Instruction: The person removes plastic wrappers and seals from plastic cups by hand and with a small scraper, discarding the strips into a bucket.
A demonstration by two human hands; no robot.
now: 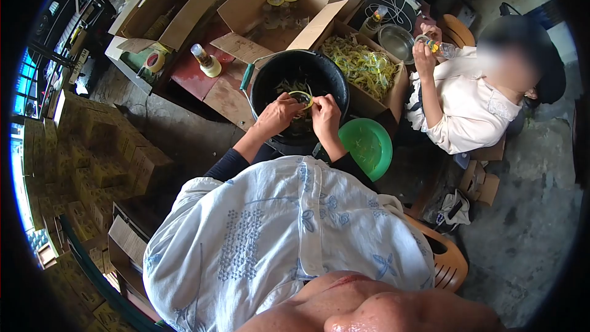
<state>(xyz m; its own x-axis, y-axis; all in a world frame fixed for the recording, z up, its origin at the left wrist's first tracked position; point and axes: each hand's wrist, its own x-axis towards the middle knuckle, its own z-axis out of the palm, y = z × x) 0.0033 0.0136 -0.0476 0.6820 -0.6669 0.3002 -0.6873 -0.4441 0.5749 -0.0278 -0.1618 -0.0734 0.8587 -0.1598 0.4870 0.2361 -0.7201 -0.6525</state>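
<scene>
Both my hands are over a black bucket (335, 61) with dark and yellow-green scraps inside. Between them is a thin yellow-green loop (305, 93), perhaps a plastic band. My left hand (281, 114) pinches its left side with bent fingers, and my right hand (326, 115) grips its right side between thumb and fingers. Something dark shows within the loop, too small to make out. On the bucket's left hangs its handle with a green grip (247, 77).
A cardboard box of yellow-green strips (362, 64) stands right of the bucket, above a green basin (380, 147). Ahead are an open carton (246, 9) holding jars and a yellow-lidded container (206, 60). At right, another person (458, 98) holds a transparent bottle (445, 50). Stacked cartons (98, 166) fill the left.
</scene>
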